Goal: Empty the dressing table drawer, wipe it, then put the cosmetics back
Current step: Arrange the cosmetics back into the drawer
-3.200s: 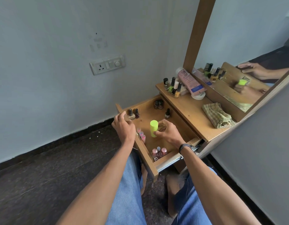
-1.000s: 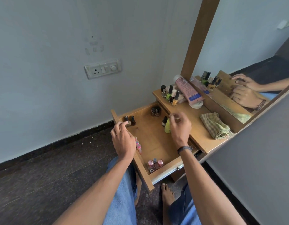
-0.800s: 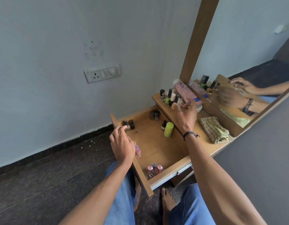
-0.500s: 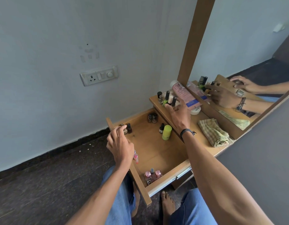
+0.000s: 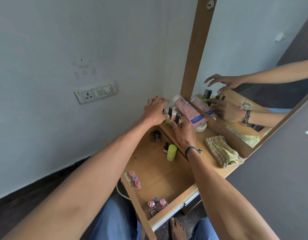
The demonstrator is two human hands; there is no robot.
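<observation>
The wooden drawer (image 5: 160, 177) stands pulled open. In it are a lime green container (image 5: 171, 152), a small dark bottle (image 5: 165, 147), two dark jars (image 5: 155, 136), small pink tubes (image 5: 135, 178) along the left wall and pink bottles (image 5: 157, 204) in the front corner. Nail polish bottles (image 5: 170, 112) stand at the far left corner of the table top (image 5: 208, 163). My left hand (image 5: 155, 111) hovers over them with fingers spread. My right hand (image 5: 182, 131) reaches them from the front, its fingertips touching the nearest bottle (image 5: 177, 118).
A pink tube (image 5: 189, 111) leans against the mirror (image 5: 253, 58), above a white round jar (image 5: 200, 127). A folded checked cloth (image 5: 222, 151) lies on the table's right side. A wall socket (image 5: 96, 91) is at the left. My knees and foot are below the drawer.
The green container was set down in the drawer. My left hand left the drawer's side wall and rose to the bottles on the table top; my right hand reached there too.
</observation>
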